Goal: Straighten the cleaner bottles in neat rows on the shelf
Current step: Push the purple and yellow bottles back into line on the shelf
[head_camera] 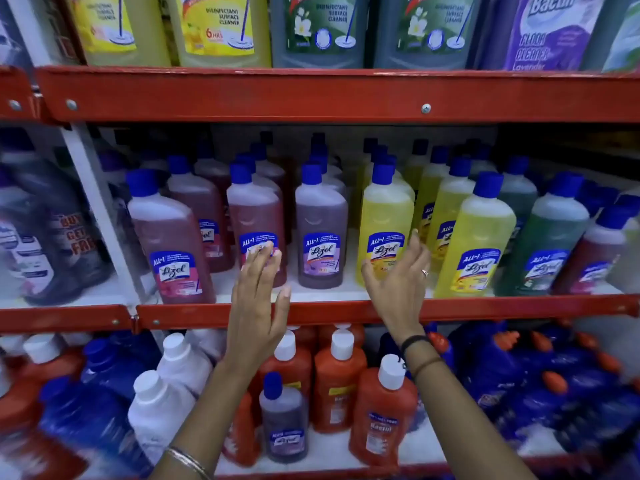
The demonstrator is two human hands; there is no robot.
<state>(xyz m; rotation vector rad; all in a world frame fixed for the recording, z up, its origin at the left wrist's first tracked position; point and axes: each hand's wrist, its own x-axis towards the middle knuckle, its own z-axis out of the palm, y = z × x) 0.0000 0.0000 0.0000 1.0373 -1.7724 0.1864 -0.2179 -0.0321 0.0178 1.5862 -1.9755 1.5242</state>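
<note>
Your left hand [258, 303] reaches, fingers spread and released, before the pink-liquid blue-capped plastic bottle [257, 220]; your right hand [398, 278], likewise empty, brushes the yellow-liquid blue-capped bottle [385, 216].

On the middle shelf [346, 308] in front of me stand blue-capped Lizol cleaner bottles in rows running front to back: a pink bottle [171, 237] tilted at the left, a reddish one [256, 220], an upright purple one [321, 226], yellow ones [386, 220], then a green one [545, 244].
</note>
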